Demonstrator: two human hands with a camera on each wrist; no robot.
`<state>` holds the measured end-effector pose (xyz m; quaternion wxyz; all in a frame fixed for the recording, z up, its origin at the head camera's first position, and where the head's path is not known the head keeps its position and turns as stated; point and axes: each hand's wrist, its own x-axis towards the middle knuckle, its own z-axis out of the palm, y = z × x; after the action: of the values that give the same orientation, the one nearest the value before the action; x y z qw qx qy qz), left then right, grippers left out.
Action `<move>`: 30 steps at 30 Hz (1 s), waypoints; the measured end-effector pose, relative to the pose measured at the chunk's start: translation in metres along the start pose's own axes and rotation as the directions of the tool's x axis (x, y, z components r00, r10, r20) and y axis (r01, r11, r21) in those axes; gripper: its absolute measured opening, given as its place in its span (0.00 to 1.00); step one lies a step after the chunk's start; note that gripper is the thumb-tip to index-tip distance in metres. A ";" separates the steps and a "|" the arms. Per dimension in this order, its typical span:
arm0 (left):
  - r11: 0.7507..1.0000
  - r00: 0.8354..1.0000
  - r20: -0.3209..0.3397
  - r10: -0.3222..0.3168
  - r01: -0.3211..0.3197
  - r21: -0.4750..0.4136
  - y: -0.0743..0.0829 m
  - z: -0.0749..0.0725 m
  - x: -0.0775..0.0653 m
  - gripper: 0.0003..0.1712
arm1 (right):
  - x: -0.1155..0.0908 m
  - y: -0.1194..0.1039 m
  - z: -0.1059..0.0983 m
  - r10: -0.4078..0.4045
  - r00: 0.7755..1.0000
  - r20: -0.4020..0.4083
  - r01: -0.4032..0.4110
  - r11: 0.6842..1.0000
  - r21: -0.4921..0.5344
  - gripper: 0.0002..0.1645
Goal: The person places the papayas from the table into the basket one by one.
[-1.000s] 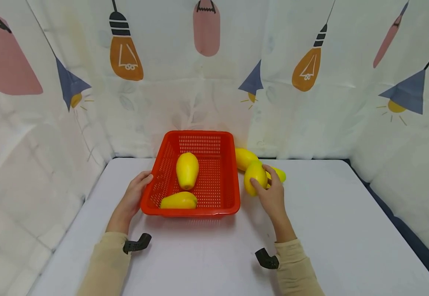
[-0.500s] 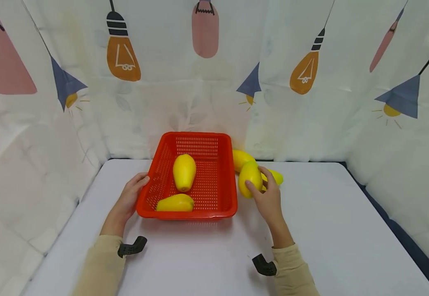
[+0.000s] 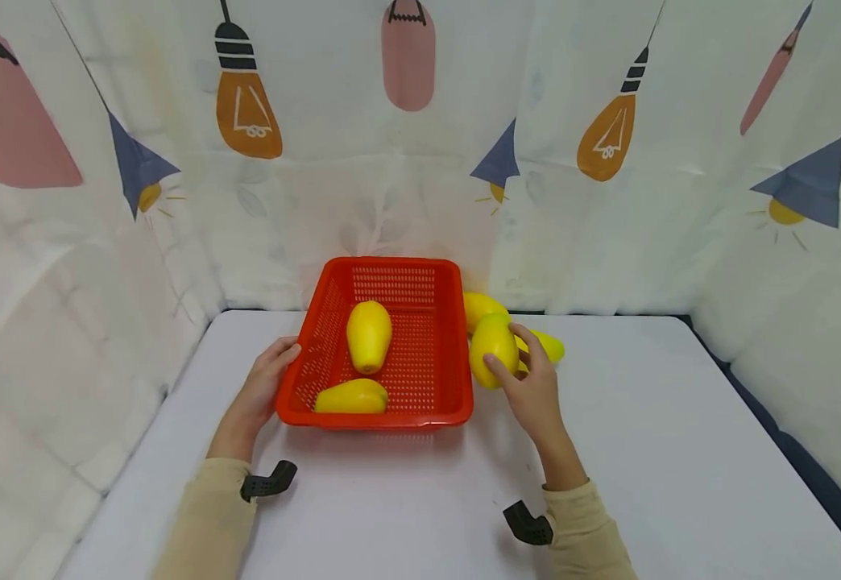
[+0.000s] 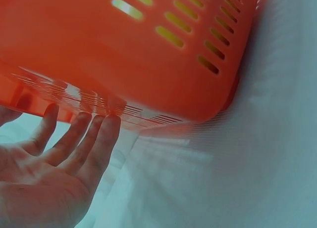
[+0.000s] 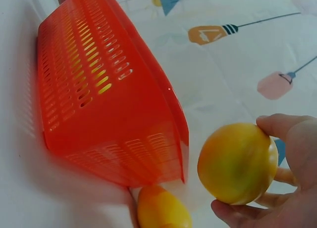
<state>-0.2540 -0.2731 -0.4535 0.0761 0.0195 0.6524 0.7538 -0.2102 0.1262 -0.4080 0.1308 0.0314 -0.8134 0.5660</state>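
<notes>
A red plastic basket (image 3: 424, 354) with slotted walls stands on the table, with one yellow papaya (image 3: 369, 337) and another papaya (image 3: 351, 396) lying inside. My left hand (image 3: 259, 391) holds its left rim; in the left wrist view the fingers (image 4: 101, 146) rest against the outer wall. Just outside the right wall, my right hand (image 3: 534, 395) grips a yellow papaya (image 3: 493, 351) between thumb and fingers. The right wrist view shows this papaya (image 5: 237, 163) end-on, apart from the basket.
Behind the held fruit, another papaya (image 3: 482, 306) lies beside the basket's right wall, and a yellow-green papaya (image 3: 551, 346) is partly hidden by my right hand. A white table (image 3: 652, 435) extends right. Patterned white cloth (image 3: 420, 185) hangs behind and at the sides.
My right hand has brought its papaya slightly left, closer to the basket's right rim. The left hand keeps its place on the basket. The head view shifts a little.
</notes>
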 end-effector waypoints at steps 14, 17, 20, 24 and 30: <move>0.999 1.000 -0.009 -0.003 0.003 0.039 0.000 0.000 0.001 0.15 | -0.002 -0.005 0.001 0.023 0.998 0.051 -0.023 1.000 -0.008 0.37; 0.999 1.000 -0.007 -0.004 0.004 0.051 -0.001 -0.002 0.000 0.15 | -0.003 -0.006 0.004 0.028 0.998 0.062 -0.028 1.000 -0.013 0.36; 0.999 1.000 0.002 0.007 -0.007 0.045 -0.002 -0.003 0.000 0.16 | -0.004 -0.008 0.005 0.019 0.998 0.061 -0.018 1.000 -0.018 0.36; 0.999 1.000 -0.001 0.015 -0.015 0.041 -0.002 -0.002 -0.001 0.15 | -0.003 -0.011 0.005 0.009 0.997 0.077 -0.007 1.000 -0.023 0.36; 0.999 1.000 -0.014 0.002 -0.002 0.052 -0.002 -0.001 -0.001 0.21 | 0.000 -0.017 0.010 -0.017 0.995 0.098 0.017 1.000 0.002 0.36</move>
<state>-0.2531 -0.2739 -0.4554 0.0703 0.0169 0.6723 0.7368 -0.2083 0.1112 -0.3954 0.0953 0.0662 -0.8181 0.5633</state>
